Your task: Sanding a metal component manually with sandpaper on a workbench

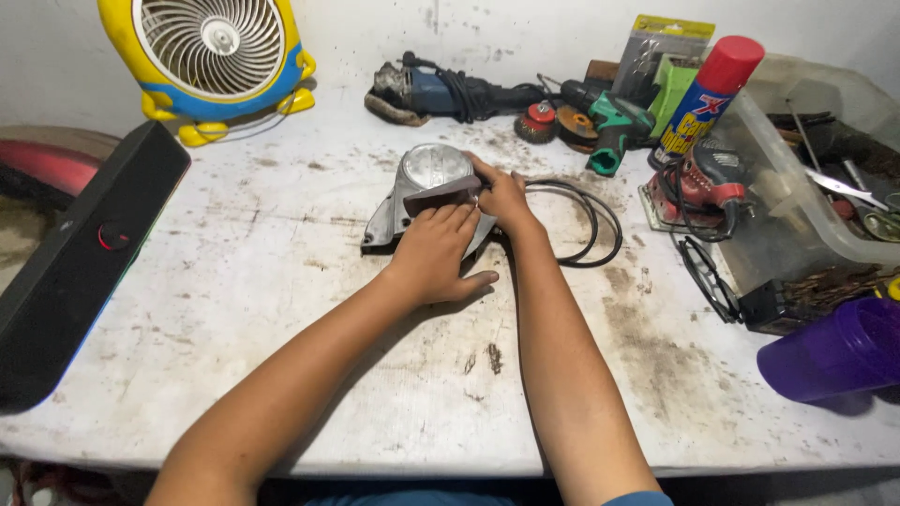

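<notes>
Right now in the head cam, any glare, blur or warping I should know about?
Head view: light is soft and even, with faint shadows under both forearms; a bright sheen sits on the round metal cover beneath the left hand and right hand; wide-lens warping bends the table edge and stretches the corners; the purple cup looks slightly soft, the centre sharp.

metal cover part-hidden by left hand; purple cup cut by right edge
</notes>
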